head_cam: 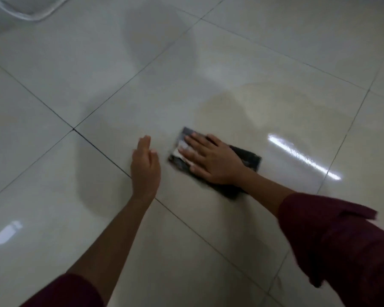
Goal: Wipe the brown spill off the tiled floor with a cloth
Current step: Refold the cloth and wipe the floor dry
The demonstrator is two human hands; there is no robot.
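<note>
Pressing flat on the dark cloth (pixel 246 160), the right hand (pixel 211 160) lies open; the left hand (pixel 145 167) hovers open beside it.

Cloth (pixel 247 161) lies flat on the tiled floor (pixel 231 52), right of centre. Right hand (pixel 211 161) rests on top of it, palm down, fingers spread and pointing left. Left hand (pixel 145 167) sits just left of the cloth, apart from it, empty, fingers pointing far. Spill (pixel 242 105) spreads on the same tile, beyond the cloth and to its right. A grout-line crossing (pixel 73 128) lies left of both hands.
</note>
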